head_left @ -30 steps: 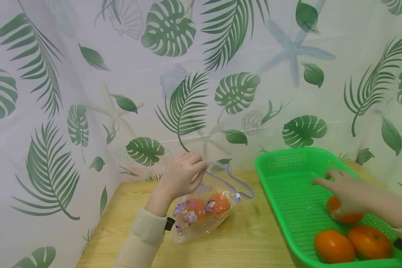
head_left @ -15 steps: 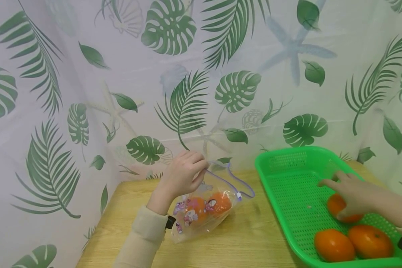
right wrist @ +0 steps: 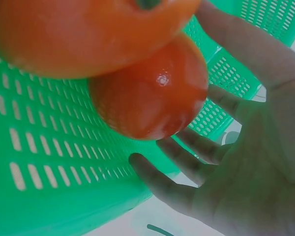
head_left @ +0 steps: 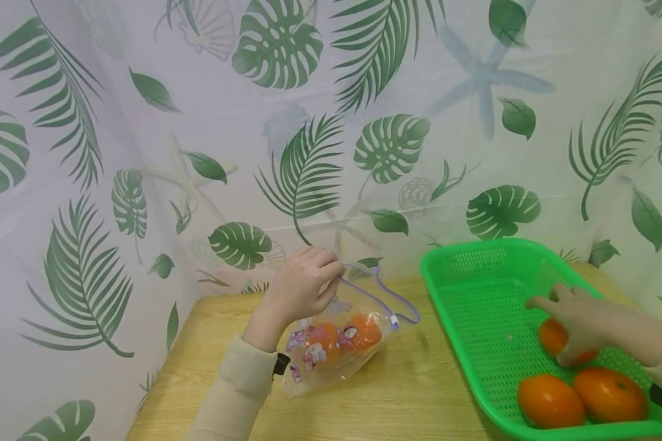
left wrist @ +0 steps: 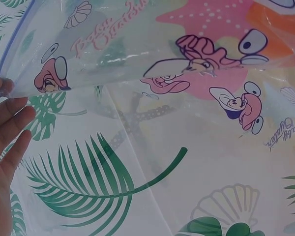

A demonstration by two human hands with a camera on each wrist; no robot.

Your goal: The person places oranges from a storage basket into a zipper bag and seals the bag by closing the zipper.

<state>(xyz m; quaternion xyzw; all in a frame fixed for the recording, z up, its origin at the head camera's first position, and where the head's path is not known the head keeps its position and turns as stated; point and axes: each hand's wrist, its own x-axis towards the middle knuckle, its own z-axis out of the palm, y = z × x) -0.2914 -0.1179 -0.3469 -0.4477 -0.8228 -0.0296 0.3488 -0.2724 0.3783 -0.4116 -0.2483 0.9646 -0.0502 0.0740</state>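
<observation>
My left hand (head_left: pixel 303 285) pinches the rim of a clear zip bag (head_left: pixel 339 373) between thumb and fingers, and its purple zip edge gapes to the right. Inside the bag, two orange-red tomatoes (head_left: pixel 362 334) show through the printed cartoon plastic. The left wrist view has the thumb and fingers at the corner of the printed bag (left wrist: pixel 187 29). Over a tomato (head_left: pixel 551 337) in the green basket (head_left: pixel 455 343), my right hand (head_left: pixel 596 321) spreads its fingers. Seen from the right wrist, fingertips lie right at the edge of that tomato (right wrist: pixel 152 93), the little finger apart from it.
Two more tomatoes, a left one (head_left: pixel 550 401) and a right one (head_left: pixel 610 395), sit at the near end of the basket. The wooden table (head_left: pixel 403 407) carries bag and basket. A leaf-printed sheet (head_left: pixel 320 153) hangs behind and at the sides.
My right hand has shifted slightly to the right over the tomato, which stays in place. The left hand keeps its pinch on the bag and has hardly moved.
</observation>
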